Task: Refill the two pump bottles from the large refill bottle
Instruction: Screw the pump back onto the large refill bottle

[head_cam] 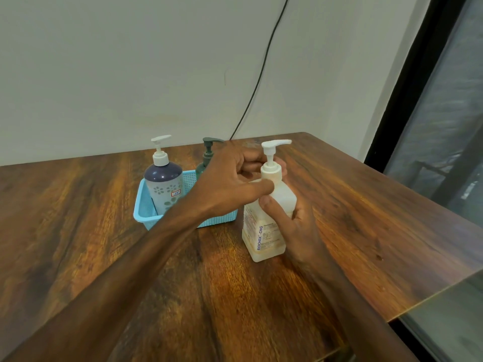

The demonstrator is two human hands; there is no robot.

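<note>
From the head view, a white square bottle [264, 239], most likely the large refill bottle, though it carries a pump of its own, stands upright on the wooden surface [104, 257], right of centre. The right hand [295, 226] grips its body from the right side, thumb across the near face. The left hand [235, 178] reaches across from the left, its fingers curled round the pump collar [271, 173] at the neck. How tightly it pinches I cannot tell, as the hand hides the far side of the collar.

Just to the left, a light blue basket [146, 215] holds the two pump bottles. The flowered bottle [164, 189] with the dark shoulder is at its left end. The green bottle [207, 158] is further back and partly behind the left hand.

The step looks like unscrewing the pump. To do it well:
- Keep the base flat on the surface.
- Let the right hand resist the twist without squeezing the soft walls.
- Turn at the collar, not the nozzle.
- Lift the dip tube straight up and let it drip inside the neck.
</note>
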